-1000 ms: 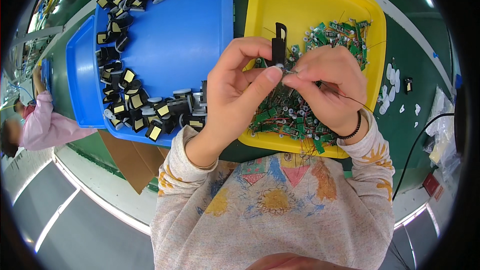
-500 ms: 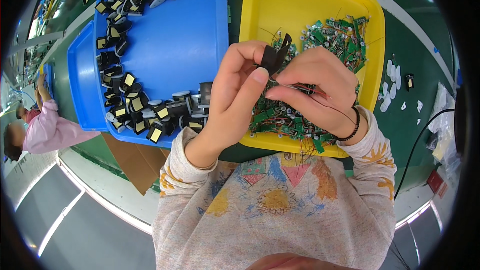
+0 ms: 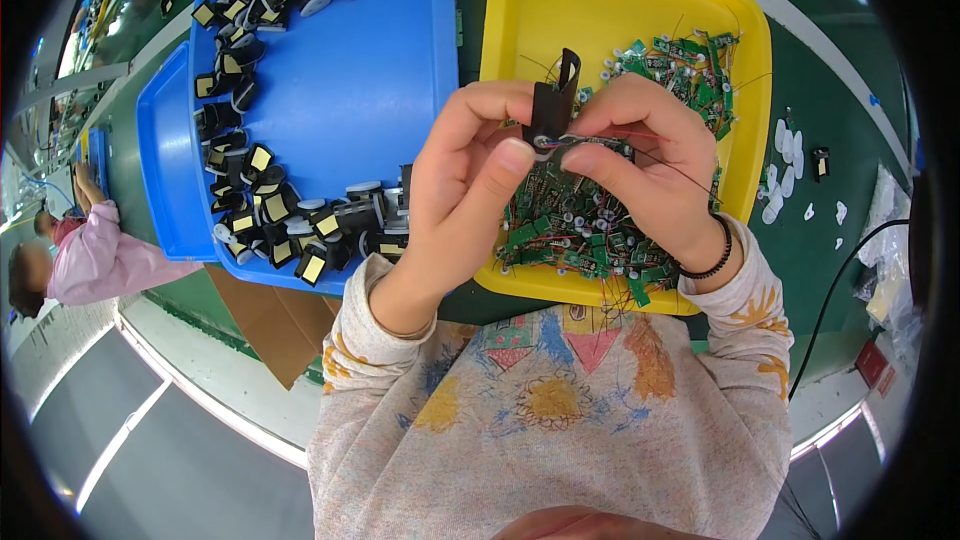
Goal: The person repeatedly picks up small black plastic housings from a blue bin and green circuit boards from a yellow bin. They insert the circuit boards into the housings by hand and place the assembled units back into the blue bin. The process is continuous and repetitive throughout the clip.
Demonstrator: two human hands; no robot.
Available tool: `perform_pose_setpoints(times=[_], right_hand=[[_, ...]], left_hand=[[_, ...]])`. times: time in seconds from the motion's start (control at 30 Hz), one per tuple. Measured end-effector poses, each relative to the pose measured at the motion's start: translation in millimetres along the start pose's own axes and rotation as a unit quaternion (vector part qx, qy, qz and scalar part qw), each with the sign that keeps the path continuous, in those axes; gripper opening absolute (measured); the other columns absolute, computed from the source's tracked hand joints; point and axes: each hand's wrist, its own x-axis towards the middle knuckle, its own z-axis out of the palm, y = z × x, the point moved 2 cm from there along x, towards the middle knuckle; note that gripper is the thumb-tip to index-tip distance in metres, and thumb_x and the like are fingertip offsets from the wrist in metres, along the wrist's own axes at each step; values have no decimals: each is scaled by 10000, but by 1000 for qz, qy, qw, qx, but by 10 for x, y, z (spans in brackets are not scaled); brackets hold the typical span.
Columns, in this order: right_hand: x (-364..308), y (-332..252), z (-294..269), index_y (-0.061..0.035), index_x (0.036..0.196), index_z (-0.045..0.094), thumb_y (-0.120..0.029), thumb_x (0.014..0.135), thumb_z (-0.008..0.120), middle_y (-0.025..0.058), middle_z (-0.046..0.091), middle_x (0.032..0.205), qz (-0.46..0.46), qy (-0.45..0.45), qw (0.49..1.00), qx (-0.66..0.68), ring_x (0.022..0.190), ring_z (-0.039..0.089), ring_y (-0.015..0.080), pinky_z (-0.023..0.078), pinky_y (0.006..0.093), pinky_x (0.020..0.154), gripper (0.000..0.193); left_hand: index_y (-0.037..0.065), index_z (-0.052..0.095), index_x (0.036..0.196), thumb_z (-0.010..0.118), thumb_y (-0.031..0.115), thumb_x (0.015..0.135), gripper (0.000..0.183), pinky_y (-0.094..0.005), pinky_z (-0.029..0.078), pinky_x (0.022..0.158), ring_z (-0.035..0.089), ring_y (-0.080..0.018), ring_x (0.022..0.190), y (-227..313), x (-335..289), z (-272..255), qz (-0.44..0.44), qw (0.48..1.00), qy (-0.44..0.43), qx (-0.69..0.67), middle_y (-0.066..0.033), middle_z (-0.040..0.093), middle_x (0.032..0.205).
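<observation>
My left hand (image 3: 465,175) pinches a black plastic housing (image 3: 549,112) with a raised curved flap, held above the near left part of the yellow tray (image 3: 515,10). Against its lower right side, my right hand (image 3: 655,155) grips a small circuit board (image 3: 607,145) with thin red and black wires trailing over the fingers. The board's left end meets the housing; how far it sits inside I cannot tell. Beneath both hands lies a heap of green circuit boards (image 3: 585,240) with wires and small white round parts.
Left of the yellow tray stands a blue tray (image 3: 350,70) with many black housings (image 3: 265,205) bearing pale yellow pads. White oval pieces (image 3: 785,155), a small black part (image 3: 821,163) and clear plastic bags (image 3: 885,240) lie to the right. A co-worker in pink (image 3: 110,250) is at far left.
The housing has turned more upright. My right hand has shifted and rolled, so the circuit board now shows between its fingers, close against the housing.
</observation>
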Motion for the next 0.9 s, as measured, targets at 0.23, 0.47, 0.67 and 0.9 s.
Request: perform_pose_setpoints(times=[0.23, 0.47, 0.67, 0.9], right_hand=[[-10, 2, 12, -16, 826, 602, -51, 711, 699, 54, 590, 773, 16, -8, 1000, -6, 700, 594, 122, 476, 222, 638, 155], [-20, 5, 37, -23, 840, 611, -63, 695, 715, 48, 607, 780, 27, -27, 999, 4, 677, 593, 115, 472, 217, 614, 182], [-25, -6, 9, -16, 856, 610, -47, 702, 707, 35, 616, 788, 74, -33, 997, 2, 678, 580, 72, 456, 194, 593, 185], [-38, 39, 9, -4, 904, 582, -11, 750, 661, 22, 591, 842, 82, 8, 991, 108, 763, 583, 75, 467, 188, 693, 173]], left_hand=[[-9, 466, 1014, 505, 16, 848, 172, -283, 375, 884, 486, -142, 976, 6, 13, -4, -10, 1000, 8, -20, -90, 505, 1044], [-2, 487, 957, 520, -9, 827, 134, -284, 379, 876, 485, -141, 970, -9, -9, -79, 3, 999, 5, -37, -95, 507, 1037], [2, 462, 1007, 548, -6, 811, 214, -278, 388, 861, 497, -135, 946, 32, 1, -33, -15, 998, 43, -31, -91, 509, 1040], [6, 432, 1077, 590, 26, 795, 324, -267, 395, 847, 522, -150, 929, 21, 16, -26, 46, 989, 40, 137, -111, 530, 1054]])
